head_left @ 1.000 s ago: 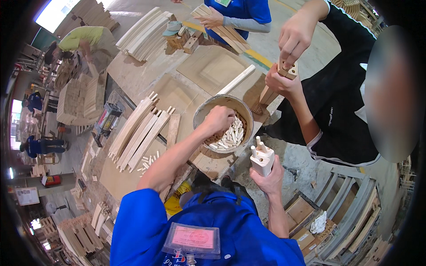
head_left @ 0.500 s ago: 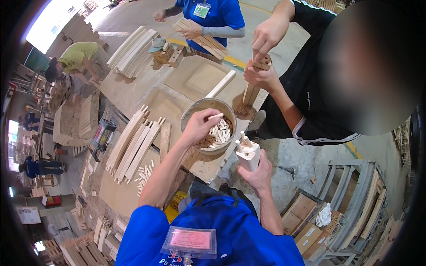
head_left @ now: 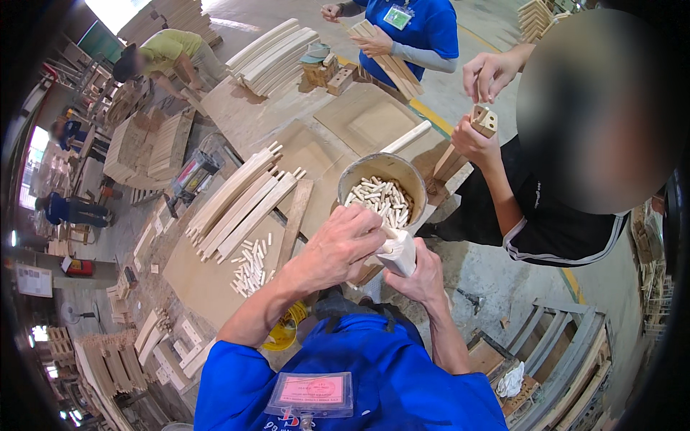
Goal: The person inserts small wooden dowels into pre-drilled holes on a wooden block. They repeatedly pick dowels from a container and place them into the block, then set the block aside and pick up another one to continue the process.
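My right hand (head_left: 425,276) is wrapped round some pale wooden pieces (head_left: 399,257) held on end in front of me. Pinched fingers of my left hand (head_left: 346,243) meet their top end with a wooden dowel, mostly hidden behind the fingers. Just beyond is a bucket (head_left: 419,188) with many short wooden dowels (head_left: 381,200) inside. More loose dowels (head_left: 251,270) lie in a heap on the table left of my left forearm. Beside them, curved wooden slats (head_left: 237,194) with dowelled ends are stacked.
A co-worker in black (head_left: 553,215) stands at the right, holding a drilled wooden piece (head_left: 484,122). Another in blue (head_left: 431,32) holds slats across the table (head_left: 302,154). A yellow bucket (head_left: 286,329) is below my left forearm; a grey rack (head_left: 553,330) stands lower right.
My left hand has come from the bucket with a dowel to the top of the wooden pieces in my right hand. The whole view has shifted, so surroundings appear farther right.
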Demonstrator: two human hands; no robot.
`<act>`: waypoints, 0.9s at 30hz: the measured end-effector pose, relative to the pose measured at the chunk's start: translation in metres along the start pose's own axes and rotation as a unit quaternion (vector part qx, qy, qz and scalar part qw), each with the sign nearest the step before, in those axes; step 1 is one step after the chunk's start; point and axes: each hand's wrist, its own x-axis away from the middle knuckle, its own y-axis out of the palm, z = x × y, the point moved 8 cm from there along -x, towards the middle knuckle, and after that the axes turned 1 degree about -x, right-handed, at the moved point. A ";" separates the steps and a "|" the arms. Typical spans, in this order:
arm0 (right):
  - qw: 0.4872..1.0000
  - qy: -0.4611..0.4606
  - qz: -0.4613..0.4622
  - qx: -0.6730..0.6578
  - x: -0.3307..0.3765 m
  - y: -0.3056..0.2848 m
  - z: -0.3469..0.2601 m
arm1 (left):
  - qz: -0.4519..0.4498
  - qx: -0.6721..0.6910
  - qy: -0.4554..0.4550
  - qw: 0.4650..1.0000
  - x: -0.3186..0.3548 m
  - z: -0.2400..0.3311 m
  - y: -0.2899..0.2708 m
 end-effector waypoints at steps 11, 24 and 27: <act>0.988 0.007 -0.150 -0.021 0.001 0.025 -0.023 | -0.071 -0.003 -0.010 0.997 0.032 -0.009 -0.007; 0.971 -0.061 -0.221 -0.067 -0.006 0.037 -0.048 | -0.095 0.374 -0.175 0.906 0.056 -0.051 -0.037; 0.967 -0.075 -0.232 -0.075 -0.005 0.037 -0.055 | -0.087 0.349 -0.135 0.923 0.054 -0.045 -0.041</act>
